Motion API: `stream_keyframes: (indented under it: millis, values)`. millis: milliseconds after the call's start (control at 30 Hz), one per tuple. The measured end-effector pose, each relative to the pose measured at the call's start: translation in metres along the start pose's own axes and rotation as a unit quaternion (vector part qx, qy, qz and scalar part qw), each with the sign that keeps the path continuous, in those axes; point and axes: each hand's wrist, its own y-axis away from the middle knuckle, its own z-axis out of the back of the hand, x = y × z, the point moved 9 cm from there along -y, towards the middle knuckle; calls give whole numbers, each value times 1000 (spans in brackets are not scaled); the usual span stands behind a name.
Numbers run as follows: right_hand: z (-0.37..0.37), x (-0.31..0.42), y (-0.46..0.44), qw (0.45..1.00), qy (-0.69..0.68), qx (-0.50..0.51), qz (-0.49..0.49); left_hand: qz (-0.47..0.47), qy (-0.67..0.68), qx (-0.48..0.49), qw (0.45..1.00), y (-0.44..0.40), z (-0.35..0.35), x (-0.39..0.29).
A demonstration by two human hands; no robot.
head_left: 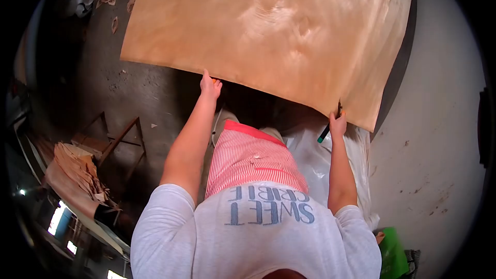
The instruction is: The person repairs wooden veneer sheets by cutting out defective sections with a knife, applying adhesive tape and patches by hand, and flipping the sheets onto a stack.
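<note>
A large, thin tan sheet that looks like wood veneer [248, 26] spreads out in front of me, its surface wavy and glossy in places. My left hand [211, 87] is closed on its near edge, left of the middle. Something orange shows on the fingers. Near the sheet's right corner, my right hand [338, 124] is closed around a knife [323, 135] with a dark handle and teal end. The dark blade points up over the sheet. Whether the right fingers also pinch the sheet's edge, I cannot tell.
A pale wall [434, 124] runs along the right. At the left, a rusty metal frame [121, 137] stands near stacked brown sheets [77, 170]. Clear plastic sheeting [307, 155] lies by my legs, and a green bag [392, 256] sits at lower right. Scraps dot the floor [150, 93].
</note>
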Motion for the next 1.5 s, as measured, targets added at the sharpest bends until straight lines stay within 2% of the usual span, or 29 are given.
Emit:
stream_keyframes:
  millis: [67, 167, 400, 500, 600, 700, 767, 800, 867, 933, 967, 1100, 1133, 1200, 1267, 1300, 1333, 1367, 1400, 1433, 1500]
  values:
    - [-4, -3, -2, 1000, -11, -14, 11, -5, 46, 38, 998, 0, -21, 0]
    - [-7, -5, -3, 999, -28, -21, 5, -27, 92, 15, 995, 37, -43, -17]
    - [-16, -16, -8, 998, -68, -6, 0, -29, 40, 16, 999, 28, -46, -19]
    - [-17, -26, -7, 994, -98, -54, 12, -30, 44, 4, 999, 29, -44, -19]
    - [-6, -43, 6, 951, -227, -198, 73, -41, 41, 2, 998, 22, -39, -19]
    - [-40, -110, 20, 932, -345, -69, -92, -61, 11, -16, 998, 31, -41, -21]
    - [-60, -164, 47, 941, -288, -41, -172, -71, -6, -35, 997, 38, -45, -21]
    - [-59, -186, 64, 941, -280, -107, -157, -73, -8, -44, 996, 42, -47, -20]
    - [-54, -225, 103, 941, -231, -157, -191, -82, -18, -41, 996, 34, -43, -21]
    - [-38, -244, 141, 921, -258, -157, -248, -72, 7, -9, 997, 25, -44, -19]
    - [-29, -256, 155, 929, -210, -185, -243, -73, 6, -18, 997, 26, -43, -19]
    - [20, -283, 195, 921, -146, -172, -318, -58, 28, -23, 998, 19, -35, -16]
    - [32, -288, 200, 921, -145, -183, -311, -54, 23, -30, 998, 21, -33, -16]
    - [57, -292, 211, 928, -120, -205, -286, -36, 22, 38, 998, -1, -31, -11]
    - [73, -290, 217, 934, -87, -230, -258, -67, -13, 87, 994, -17, -25, -11]
    - [74, -284, 219, 935, -87, -226, -259, -99, -90, 29, 991, -32, -8, -12]
    - [73, -277, 223, 936, -87, -220, -261, -59, -208, -75, 974, -24, 9, -8]
    - [71, -270, 228, 937, -86, -213, -263, -30, -268, -54, 961, -14, 8, 0]
    - [64, -259, 233, 934, -106, -224, -257, -28, -362, -72, 929, 32, -1, 1]
    - [54, -244, 238, 931, -145, -218, -256, -29, -397, -46, 916, 54, -9, 7]
    - [35, -203, 247, 934, -154, -251, -203, 66, -415, 164, 892, 83, -35, 31]
